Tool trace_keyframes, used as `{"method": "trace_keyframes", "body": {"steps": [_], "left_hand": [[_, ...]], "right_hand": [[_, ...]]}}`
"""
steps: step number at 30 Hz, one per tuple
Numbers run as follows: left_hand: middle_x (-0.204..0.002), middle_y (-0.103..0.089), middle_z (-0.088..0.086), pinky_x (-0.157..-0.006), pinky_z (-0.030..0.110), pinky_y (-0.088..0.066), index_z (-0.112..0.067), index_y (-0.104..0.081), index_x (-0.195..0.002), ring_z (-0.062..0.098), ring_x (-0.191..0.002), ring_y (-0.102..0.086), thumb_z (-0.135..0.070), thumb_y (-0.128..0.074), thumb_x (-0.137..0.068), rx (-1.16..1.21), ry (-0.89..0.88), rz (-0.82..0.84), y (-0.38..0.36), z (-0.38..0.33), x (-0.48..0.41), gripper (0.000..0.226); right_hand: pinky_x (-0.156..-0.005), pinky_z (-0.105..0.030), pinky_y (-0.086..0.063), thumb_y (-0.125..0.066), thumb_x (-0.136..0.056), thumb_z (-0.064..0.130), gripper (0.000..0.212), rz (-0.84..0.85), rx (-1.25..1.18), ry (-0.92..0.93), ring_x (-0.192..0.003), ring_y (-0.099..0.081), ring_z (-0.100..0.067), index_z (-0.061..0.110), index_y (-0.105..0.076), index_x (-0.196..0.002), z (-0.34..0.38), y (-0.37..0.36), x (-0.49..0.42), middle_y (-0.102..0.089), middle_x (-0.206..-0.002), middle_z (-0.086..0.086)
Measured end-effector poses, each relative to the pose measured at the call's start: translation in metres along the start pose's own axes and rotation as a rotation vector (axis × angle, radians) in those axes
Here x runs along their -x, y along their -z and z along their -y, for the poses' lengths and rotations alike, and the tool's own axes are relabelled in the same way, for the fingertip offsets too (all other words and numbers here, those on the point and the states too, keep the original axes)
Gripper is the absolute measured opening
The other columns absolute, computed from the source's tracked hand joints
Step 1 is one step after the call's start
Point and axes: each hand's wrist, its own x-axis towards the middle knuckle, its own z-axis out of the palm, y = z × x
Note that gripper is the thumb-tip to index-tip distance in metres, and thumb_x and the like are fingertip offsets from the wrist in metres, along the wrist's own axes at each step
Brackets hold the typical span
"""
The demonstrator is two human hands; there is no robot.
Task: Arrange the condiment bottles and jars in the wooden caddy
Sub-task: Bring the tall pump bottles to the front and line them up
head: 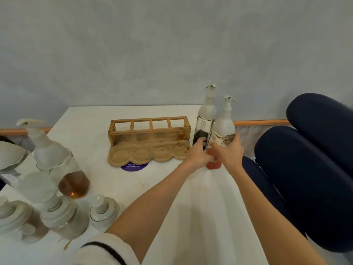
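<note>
The wooden caddy [149, 139] stands empty at the back middle of the white table [99, 169], with several round recesses along its front. Just right of it stand two glass pump bottles. My left hand [198, 155] grips the base of the taller bottle with dark liquid [205, 119]. My right hand [229, 153] grips the base of the shorter, mostly clear bottle [224, 125]. A small jar with reddish contents [214, 164] sits partly hidden under my hands.
At the near left stand a large pump bottle with amber liquid [57, 159] and three small lidded jars [104, 211]. A purple round sticker [134, 166] lies on the table under the caddy's front. Dark blue padded chairs [305, 169] crowd the right side.
</note>
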Motion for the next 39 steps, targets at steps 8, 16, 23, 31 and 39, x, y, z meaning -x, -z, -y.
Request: {"method": "trace_keyframes", "body": {"steps": [8,16,23,31,39], "left_hand": [[-0.124,-0.062,0.004,-0.088,0.03,-0.049,-0.011,-0.046,-0.131,0.023,-0.112,-0.06,-0.012,-0.081,-0.073,-0.039,-0.116,-0.162,0.028,-0.002,0.018,0.067],[-0.12,-0.064,0.006,-0.088,0.039,-0.053,-0.009,-0.052,-0.123,0.024,-0.107,-0.06,-0.017,-0.081,-0.072,-0.268,-0.099,-0.252,0.114,0.004,0.072,0.059],[-0.11,-0.065,0.002,-0.08,0.028,-0.05,-0.01,-0.058,-0.114,0.018,-0.1,-0.061,-0.005,-0.072,-0.079,-0.327,0.023,-0.157,0.202,0.017,0.117,0.038],[-0.113,-0.068,0.009,-0.093,0.04,-0.05,-0.009,-0.063,-0.109,0.025,-0.107,-0.063,-0.005,-0.075,-0.077,-0.359,0.102,-0.115,0.251,0.043,0.151,0.034],[-0.116,-0.066,0.017,-0.097,0.044,-0.05,-0.004,-0.061,-0.114,0.031,-0.111,-0.062,-0.008,-0.076,-0.079,-0.329,0.178,-0.112,0.274,0.071,0.158,0.038]], "right_hand": [[-0.065,-0.012,-0.04,-0.084,-0.067,0.026,0.063,0.106,0.099,0.204,-0.088,-0.056,-0.011,0.01,-0.053,-0.119,0.028,-0.007,0.027,-0.062,-0.102,0.003],[-0.06,-0.001,-0.041,-0.084,-0.066,0.026,0.056,0.292,-0.043,0.273,-0.081,-0.059,0.0,0.017,-0.054,-0.112,0.082,-0.043,0.073,-0.062,-0.091,0.012],[-0.064,-0.008,-0.041,-0.086,-0.064,0.033,0.061,0.462,-0.067,0.333,-0.083,-0.056,0.002,0.025,-0.053,-0.115,0.109,-0.093,0.112,-0.059,-0.093,0.021],[-0.057,-0.003,-0.039,-0.088,-0.064,0.02,0.058,0.567,-0.096,0.335,-0.07,-0.052,0.022,0.015,-0.058,-0.113,0.113,-0.139,0.145,-0.057,-0.083,0.021],[-0.07,-0.014,-0.045,-0.091,-0.06,0.027,0.071,0.672,-0.13,0.298,-0.084,-0.059,0.002,0.02,-0.056,-0.121,0.114,-0.169,0.166,-0.064,-0.096,0.014]]}}
